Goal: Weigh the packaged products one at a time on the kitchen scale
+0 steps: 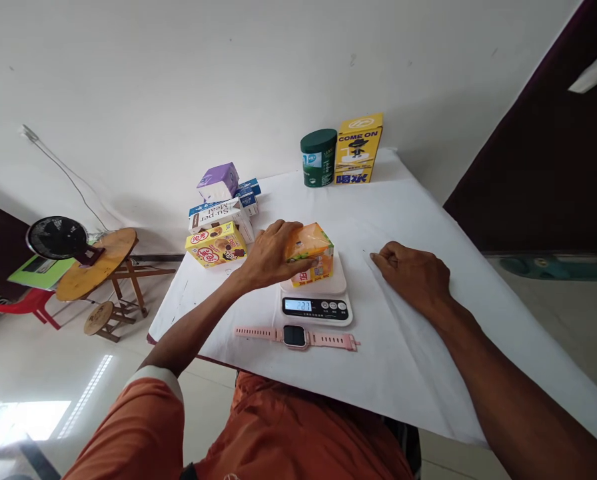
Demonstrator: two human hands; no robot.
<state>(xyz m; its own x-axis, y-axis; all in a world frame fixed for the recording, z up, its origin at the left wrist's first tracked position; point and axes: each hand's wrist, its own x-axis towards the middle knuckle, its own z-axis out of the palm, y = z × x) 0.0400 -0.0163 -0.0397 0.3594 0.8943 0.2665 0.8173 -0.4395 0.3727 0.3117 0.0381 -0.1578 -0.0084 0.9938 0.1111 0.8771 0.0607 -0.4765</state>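
My left hand [273, 257] is wrapped round the left side of an orange and yellow box [320, 257], which is on the plate of a white kitchen scale [341, 283]. Digits show on the scale's lit display. In front of the scale a pink-strapped smartwatch [295, 337] lies stretched out flat. My right hand [413, 273] rests on the white cloth to the right of the scale, its fingers curled in and holding nothing visible.
On the table's left are a yellow box [217, 245], a white Super Meal box [218, 215], blue boxes and a purple pack [218, 182]. A green canister [319, 159] and a yellow box [358, 150] stand at the back, near the wall.
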